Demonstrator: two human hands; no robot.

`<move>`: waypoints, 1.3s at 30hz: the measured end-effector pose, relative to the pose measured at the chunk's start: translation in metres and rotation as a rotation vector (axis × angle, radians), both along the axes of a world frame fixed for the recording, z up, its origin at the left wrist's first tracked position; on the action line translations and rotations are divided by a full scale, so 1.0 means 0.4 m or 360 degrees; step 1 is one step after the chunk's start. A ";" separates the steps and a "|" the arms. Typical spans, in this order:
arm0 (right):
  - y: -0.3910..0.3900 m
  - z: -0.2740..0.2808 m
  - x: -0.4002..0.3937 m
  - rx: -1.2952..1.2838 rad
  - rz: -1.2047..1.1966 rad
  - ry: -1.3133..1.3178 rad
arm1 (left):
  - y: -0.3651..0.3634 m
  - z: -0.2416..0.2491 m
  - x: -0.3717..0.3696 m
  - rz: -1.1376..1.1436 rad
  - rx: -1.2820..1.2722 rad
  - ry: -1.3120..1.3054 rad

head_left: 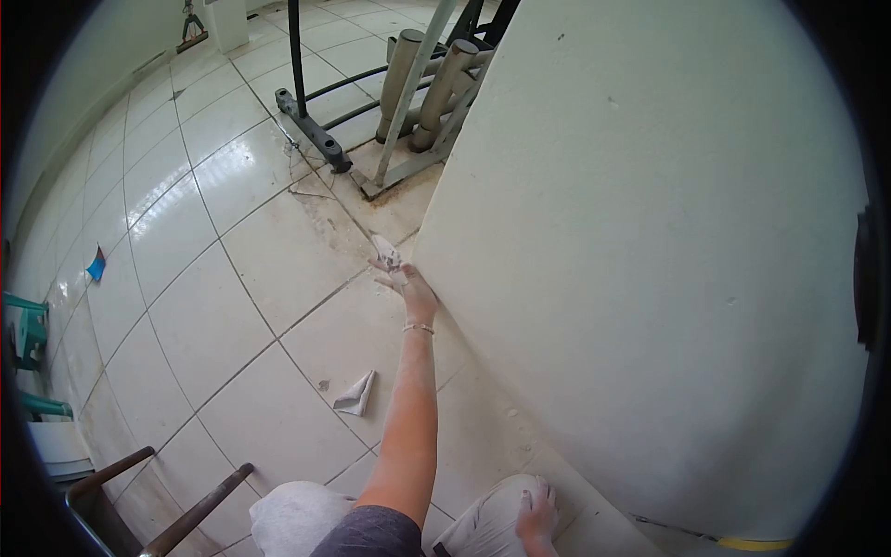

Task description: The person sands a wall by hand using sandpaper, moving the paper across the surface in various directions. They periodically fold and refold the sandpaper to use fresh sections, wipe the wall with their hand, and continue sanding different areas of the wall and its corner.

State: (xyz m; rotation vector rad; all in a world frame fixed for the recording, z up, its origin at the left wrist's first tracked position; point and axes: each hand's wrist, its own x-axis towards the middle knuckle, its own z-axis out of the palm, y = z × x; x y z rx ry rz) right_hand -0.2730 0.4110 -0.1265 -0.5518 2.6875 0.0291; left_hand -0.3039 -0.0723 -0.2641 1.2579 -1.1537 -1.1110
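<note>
My left hand [415, 290] reaches forward, low beside the white wall [650, 232], a beaded bracelet at its wrist. Between its fingers is a small white piece with grey spots [387, 252], looking like folded paper or a scrap of sheet; I cannot tell its exact kind. Some of its fingers spread to the left. My right hand [535, 515] lies flat on my right knee, fingers stretched out and holding nothing. On the tiles left of my forearm rests a folded whitish sheet [355, 395], its grey inner side partly showing.
Ahead stand a metal frame with thick tan tubes [436, 97] and a dark metal foot [314, 130]. A blue and red packet [96, 264] lies on the tiled floor [195, 306]. Green stools [32, 334] and a brown tubular frame [200, 506] are at the left.
</note>
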 end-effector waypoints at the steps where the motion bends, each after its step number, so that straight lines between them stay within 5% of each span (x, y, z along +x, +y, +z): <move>1: 0.004 -0.007 0.003 0.0015 -0.0017 -0.0009 | -0.007 -0.067 0.014 0.0028 0.0212 -0.0107; 5: 0.031 -0.037 0.001 -0.0015 0.0022 0.0034 | -0.007 0.004 0.018 -0.0034 0.0245 -0.0113; 8: 0.027 -0.024 0.007 -0.0007 0.0064 0.0086 | 0.050 0.116 -0.004 -0.0102 -0.0226 -0.0028; 11: -0.005 -0.001 0.008 -0.0014 0.0019 -0.0011 | 0.012 0.005 0.000 0.0040 0.0338 0.0087; 12: -0.001 0.001 0.014 -0.0018 0.0025 -0.0004 | -0.005 0.008 0.024 0.0142 0.0604 -0.0160; 15: -0.027 0.017 0.009 0.0135 -0.0023 -0.0133 | 0.033 0.073 -0.013 -0.0030 -0.0085 -0.0014; 16: -0.022 0.037 0.013 0.0259 -0.0048 -0.0225 | 0.068 0.183 0.001 -0.0191 -0.0377 -0.0311; 25: 0.008 -0.007 0.012 0.0302 -0.0071 -0.0161 | 0.026 -0.027 0.008 0.0072 0.0749 -0.0076; 26: 0.004 -0.010 0.012 0.0331 -0.0047 -0.0178 | 0.030 -0.027 -0.006 -0.0066 0.0351 -0.0193; 32: -0.012 -0.012 0.016 0.0403 0.0018 -0.0223 | 0.024 -0.087 0.019 0.0071 0.0526 -0.0213; 36: 0.023 -0.025 -0.002 0.0387 -0.0013 -0.0180 | 0.021 -0.029 0.026 -0.0165 0.0690 -0.0277; 39: -0.007 -0.033 0.004 0.0153 0.0032 -0.0003 | 0.070 0.133 -0.002 -0.0163 0.0225 -0.0177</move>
